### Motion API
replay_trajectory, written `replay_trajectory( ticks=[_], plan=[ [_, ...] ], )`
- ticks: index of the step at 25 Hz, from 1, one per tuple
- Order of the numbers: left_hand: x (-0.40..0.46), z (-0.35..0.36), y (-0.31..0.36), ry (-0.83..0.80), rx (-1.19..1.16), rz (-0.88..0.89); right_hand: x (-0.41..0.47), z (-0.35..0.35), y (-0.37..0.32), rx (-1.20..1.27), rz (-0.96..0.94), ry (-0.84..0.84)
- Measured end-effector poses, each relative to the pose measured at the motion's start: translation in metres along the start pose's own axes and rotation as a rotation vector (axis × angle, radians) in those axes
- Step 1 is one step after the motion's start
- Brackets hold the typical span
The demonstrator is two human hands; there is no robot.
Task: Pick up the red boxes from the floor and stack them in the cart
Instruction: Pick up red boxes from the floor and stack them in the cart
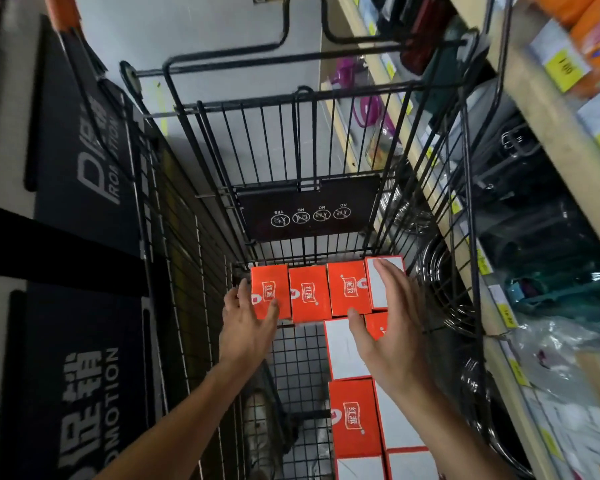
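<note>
Inside wire cart, at far end of basket floor: 1 row of 4 red boxes set side by side across the width. 3 show the orange-red printed face up; 4th, at right end, shows a white face w/ red edging. Row sits against the front grille, below a black placard w/ 4 round pictograms.

Along right wall, running back toward the person: 2nd group of boxes, approx. 6 visible; exact count not possible, right forearm covers part. White-faced box nearest the far row, red printed box behind it, more white faces at bottom edge of frame.

Left hand: fingers straight, spread; thumb lies on leftmost box, other fingers at its left side. Nothing held. Right hand: open wide, fingertips over the white-faced end box, thumb on or just above the white box behind it; contact vs. hovering cannot tell. Nothing gripped.

Open room: bare mesh floor at left-centre, between left wall and right-side column. Far row fills width wall to wall, little slack at either end.

Outside cart: dark promo mats at left, 2 seen; store shelving w/ yellow price tags close along right side.
</note>
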State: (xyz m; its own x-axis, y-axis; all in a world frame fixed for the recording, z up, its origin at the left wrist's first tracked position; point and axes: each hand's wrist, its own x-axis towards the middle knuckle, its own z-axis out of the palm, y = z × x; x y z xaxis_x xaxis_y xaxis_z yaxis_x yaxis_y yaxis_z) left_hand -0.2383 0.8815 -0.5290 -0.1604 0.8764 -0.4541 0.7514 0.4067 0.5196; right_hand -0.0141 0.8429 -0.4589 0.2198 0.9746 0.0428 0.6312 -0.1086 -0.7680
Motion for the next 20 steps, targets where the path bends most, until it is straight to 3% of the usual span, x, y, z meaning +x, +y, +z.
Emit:
replay_trajectory(
  ticks=[5,9,14,20],
  plan=[
    [-0.035,-0.132,0.094,0.002,0.017,0.449,0.038,-0.066,-0.076,0.021,-0.024,-0.126],
    [-0.068,-0.249,0.173,0.006,0.321,0.734,0.062,-0.134,-0.141,-0.117,-0.142,-0.194],
    [-0.139,-0.354,0.235,0.191,0.429,0.897,0.069,-0.222,-0.222,-0.282,-0.304,-0.133],
    [-0.206,-0.409,0.268,0.278,0.436,1.115,0.044,-0.297,-0.288,-0.411,-0.385,0.005]
  ],
)
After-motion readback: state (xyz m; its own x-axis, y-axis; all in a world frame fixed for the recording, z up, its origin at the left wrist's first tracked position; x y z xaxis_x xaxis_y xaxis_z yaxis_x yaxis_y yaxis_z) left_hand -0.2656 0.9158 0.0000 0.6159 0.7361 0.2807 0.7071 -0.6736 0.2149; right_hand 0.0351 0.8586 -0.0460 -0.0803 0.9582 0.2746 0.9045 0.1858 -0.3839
